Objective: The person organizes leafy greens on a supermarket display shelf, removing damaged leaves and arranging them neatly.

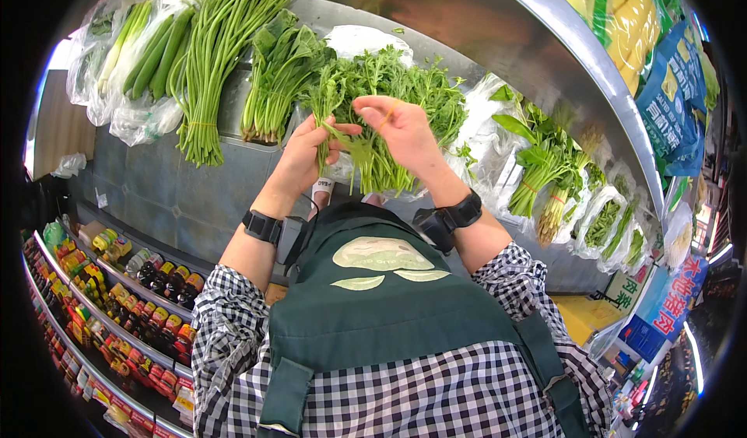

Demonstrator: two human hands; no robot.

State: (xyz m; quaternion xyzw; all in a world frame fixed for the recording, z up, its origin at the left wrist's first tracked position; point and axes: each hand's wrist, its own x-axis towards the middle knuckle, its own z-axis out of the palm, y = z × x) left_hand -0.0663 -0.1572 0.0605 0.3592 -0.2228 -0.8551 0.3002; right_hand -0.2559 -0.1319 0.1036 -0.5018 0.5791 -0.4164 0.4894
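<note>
My left hand (312, 146) grips a small bunch of leafy greens (324, 102) by the stems, leaves pointing away from me. One loose leafy stem (353, 143) sticks out of it to the right. An orange rubber band (387, 117) is looped on the fingers of my right hand (402, 129), which are curled just right of the bunch. Under and behind both hands lies a large pile of feathery-leaved greens (429, 96), likely chrysanthemum greens, with cut stems (379, 172) towards me.
Left on the metal display shelf (236, 99) are banded spinach-like greens (274, 88), long beans (204, 76) and bagged cucumbers (160, 53). Banded greens (534, 175) and plastic bags (487, 134) lie right. A curved metal edge (607, 59) overhangs the shelf. Bottle racks (134, 298) stand behind left.
</note>
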